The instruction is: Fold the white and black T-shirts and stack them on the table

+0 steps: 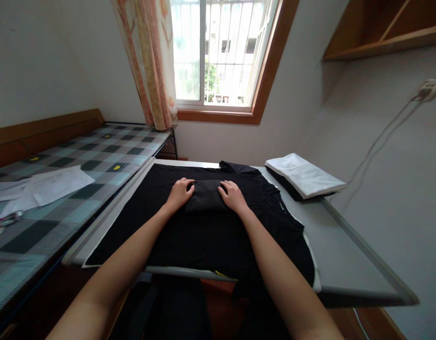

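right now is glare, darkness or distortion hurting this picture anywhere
Head view: the window is overexposed, washing out some detail outside; same head view: the black garment is so dark that its creases mostly vanish; head view again: the table's grey top looks stretched toward its near right corner.

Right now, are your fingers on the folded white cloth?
No: the left fingers and right fingers are at the black fabric, while the white cloth lies off to the right.
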A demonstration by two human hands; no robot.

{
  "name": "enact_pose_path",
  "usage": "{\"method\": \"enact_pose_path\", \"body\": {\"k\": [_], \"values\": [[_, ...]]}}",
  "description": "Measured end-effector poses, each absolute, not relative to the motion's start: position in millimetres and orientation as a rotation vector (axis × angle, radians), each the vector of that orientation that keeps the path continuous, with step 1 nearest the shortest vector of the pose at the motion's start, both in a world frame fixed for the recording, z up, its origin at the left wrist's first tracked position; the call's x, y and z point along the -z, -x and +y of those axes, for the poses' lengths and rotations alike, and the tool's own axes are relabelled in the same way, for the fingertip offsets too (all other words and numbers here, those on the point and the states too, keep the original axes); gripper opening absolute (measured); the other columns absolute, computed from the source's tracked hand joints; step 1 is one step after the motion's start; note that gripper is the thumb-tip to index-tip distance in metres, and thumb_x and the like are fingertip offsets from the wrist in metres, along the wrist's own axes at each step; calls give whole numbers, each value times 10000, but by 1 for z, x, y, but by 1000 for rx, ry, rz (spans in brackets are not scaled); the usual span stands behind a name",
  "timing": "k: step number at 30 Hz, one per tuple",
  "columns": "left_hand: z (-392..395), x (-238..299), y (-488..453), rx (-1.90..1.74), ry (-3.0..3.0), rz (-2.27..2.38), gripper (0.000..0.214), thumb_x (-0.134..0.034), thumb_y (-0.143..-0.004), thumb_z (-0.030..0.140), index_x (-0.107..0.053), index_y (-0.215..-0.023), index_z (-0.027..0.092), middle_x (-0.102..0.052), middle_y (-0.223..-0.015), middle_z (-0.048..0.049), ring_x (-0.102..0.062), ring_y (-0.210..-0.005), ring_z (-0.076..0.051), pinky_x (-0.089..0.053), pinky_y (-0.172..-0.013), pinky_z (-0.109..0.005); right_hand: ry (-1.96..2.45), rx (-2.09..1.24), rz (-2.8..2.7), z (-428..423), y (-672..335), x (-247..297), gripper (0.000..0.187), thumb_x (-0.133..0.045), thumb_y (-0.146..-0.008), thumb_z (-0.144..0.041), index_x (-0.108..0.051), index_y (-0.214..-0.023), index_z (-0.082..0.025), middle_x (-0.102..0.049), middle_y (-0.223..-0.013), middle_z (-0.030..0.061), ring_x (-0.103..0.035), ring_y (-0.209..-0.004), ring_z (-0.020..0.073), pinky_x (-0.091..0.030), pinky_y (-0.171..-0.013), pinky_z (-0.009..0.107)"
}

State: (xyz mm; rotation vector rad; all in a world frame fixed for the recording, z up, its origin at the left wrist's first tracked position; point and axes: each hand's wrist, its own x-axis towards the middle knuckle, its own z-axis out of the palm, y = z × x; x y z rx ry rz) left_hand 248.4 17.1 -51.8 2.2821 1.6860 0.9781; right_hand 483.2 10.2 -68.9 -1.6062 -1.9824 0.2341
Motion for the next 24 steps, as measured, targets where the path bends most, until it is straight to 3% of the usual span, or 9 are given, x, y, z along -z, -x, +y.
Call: {"method": "enact_pose_path", "body": {"k": [5,11,18,24], "values": [[20,53,-248,-1009,-2248,1691,256,-581,-839,246,-731,-1038,190,-700,-949,-83,-632,-908,-235,-472,-914,-349,1606,-238,-1986,10,-483,69,447,-448,-945,-391,-602,-1287,-147,-541,-1376,142,-417,-1331,251,-322,-1112,409],[24,53,-250,-1137,-1963,1626,206,-558,-847,204,-749,-924,203,-737,-924,-52,-672,-819,-186,-518,-816,-292,1602,-237,-1982,11,-484,69,440,-452,-941,-395,-603,-1286,-166,-547,-1373,129,-417,-1332,246,-326,-1111,407],[27,50,-244,-1055,-1876,1622,251,-597,-811,209,-731,-1018,167,-738,-1017,-84,-686,-933,-216,-514,-871,-313,1595,-242,-1984,11,-484,69,445,-453,-938,-390,-606,-1283,-154,-551,-1368,138,-424,-1327,254,-333,-1106,416],[24,48,-247,-996,-1997,1663,325,-629,-789,285,-722,-1076,163,-728,-839,-68,-673,-780,-209,-512,-770,-301,1594,-236,-1978,11,-484,70,436,-465,-932,-387,-613,-1273,-158,-557,-1362,132,-430,-1321,249,-339,-1103,407]]}}
